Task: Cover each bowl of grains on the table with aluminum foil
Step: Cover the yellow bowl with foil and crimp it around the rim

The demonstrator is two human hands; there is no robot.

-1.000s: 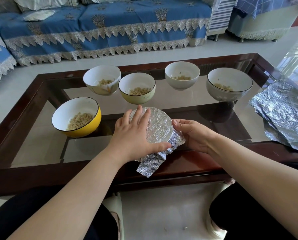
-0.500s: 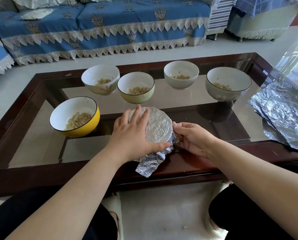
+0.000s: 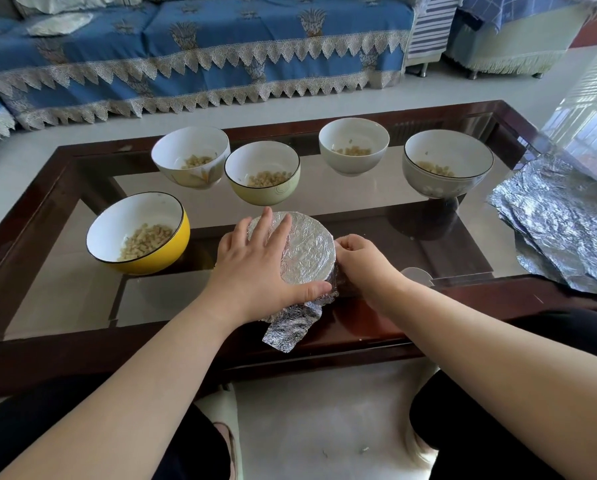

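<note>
Left hand (image 3: 259, 261) lies spread flat on foil-covered bowl (image 3: 309, 251) at table's (image 3: 359, 327) near edge; right hand (image 3: 361, 263), fingers curled, presses foil against bowl's right side. Five uncovered bowls beyond.

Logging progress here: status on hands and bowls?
Left hand flat on foil-covered bowl; right hand crimping its side. Five bowls uncovered. Nothing blocking.

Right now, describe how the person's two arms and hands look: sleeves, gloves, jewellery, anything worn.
Both forearms are bare up to the picture's edge: no sleeves show. The left hand and the right hand wear no gloves, and no rings, watch or bracelet can be seen on the visible fingers or wrists. Nails look short and unpainted. Dark clothing covers the lap below the arms.
</note>
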